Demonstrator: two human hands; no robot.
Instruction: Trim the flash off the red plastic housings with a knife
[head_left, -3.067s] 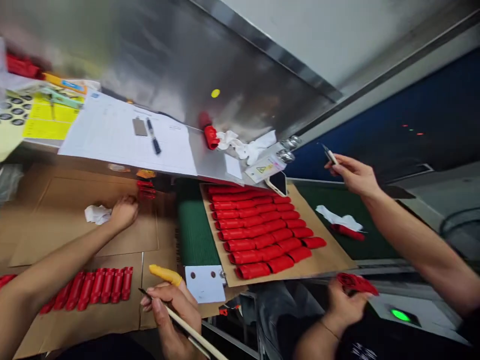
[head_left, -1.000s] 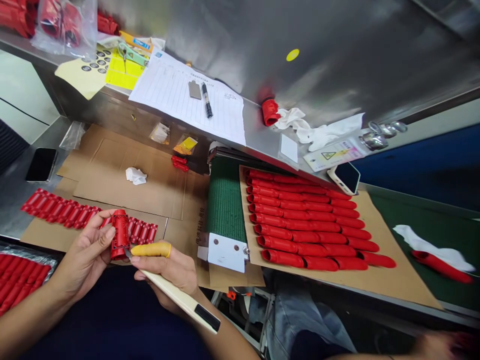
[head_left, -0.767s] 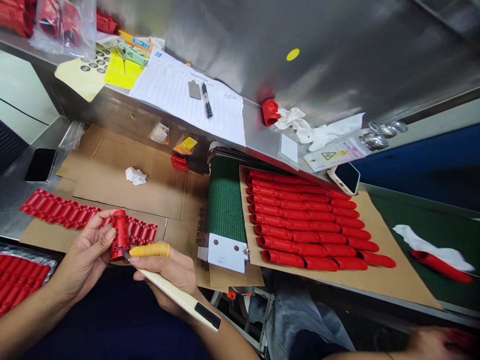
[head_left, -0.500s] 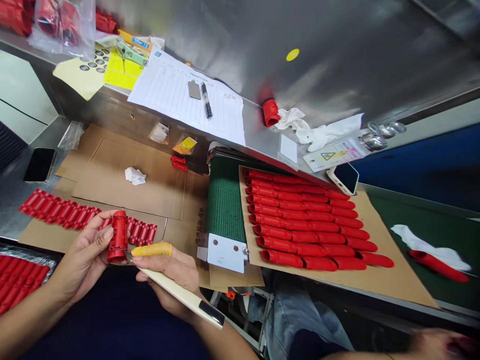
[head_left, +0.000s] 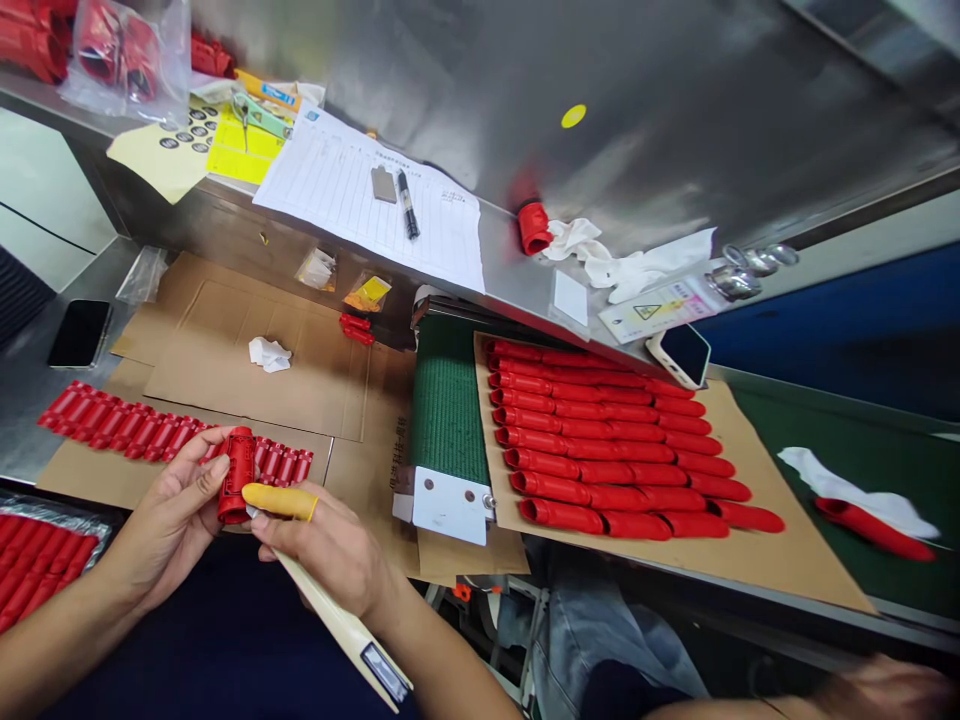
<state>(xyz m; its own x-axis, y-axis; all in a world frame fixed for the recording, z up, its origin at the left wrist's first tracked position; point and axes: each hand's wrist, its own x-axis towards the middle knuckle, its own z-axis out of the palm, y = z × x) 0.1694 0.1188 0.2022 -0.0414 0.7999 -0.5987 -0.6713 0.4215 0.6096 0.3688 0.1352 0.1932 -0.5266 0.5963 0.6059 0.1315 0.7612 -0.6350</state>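
My left hand (head_left: 169,515) grips a red ribbed plastic part (head_left: 237,485), held upright above the near edge of the cardboard. My right hand (head_left: 330,555), with a yellow finger cot (head_left: 279,500) on its forefinger, holds a cream-handled knife (head_left: 337,625); the blade end meets the part's lower end. A row of similar red parts (head_left: 135,430) lies on the cardboard just behind my hands.
Rows of long red parts (head_left: 607,450) lie on a cardboard sheet (head_left: 757,560) over the green belt (head_left: 446,410). A phone (head_left: 79,332) sits at left, another phone (head_left: 681,352) by the belt. Papers (head_left: 360,215), a pen and white cloths rest on the steel ledge. Another person's hand (head_left: 892,690) shows at bottom right.
My right hand has turned, swinging the knife handle downward, and its capped forefinger now lies across the part's lower end. The left hand keeps the part in nearly the same spot.
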